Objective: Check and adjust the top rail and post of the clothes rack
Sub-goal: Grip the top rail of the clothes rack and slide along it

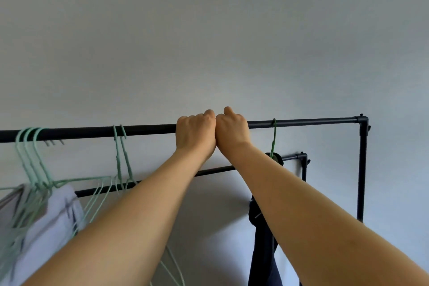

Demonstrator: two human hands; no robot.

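A black metal top rail (301, 122) runs across the view from the left edge to a corner joint (362, 121) at the right. From that joint a black post (362, 174) drops straight down. My left hand (195, 133) and my right hand (232, 131) grip the rail side by side near its middle, knuckles touching. Both arms reach up from below.
Several mint-green hangers (30, 155) hang at the left of the rail, two more (120, 153) left of my hands, one (274, 139) right of them. A pale garment (53, 223) hangs lower left, a dark garment (262, 251) lower right. A second black rail (216, 170) runs behind, before a plain wall (209, 42).
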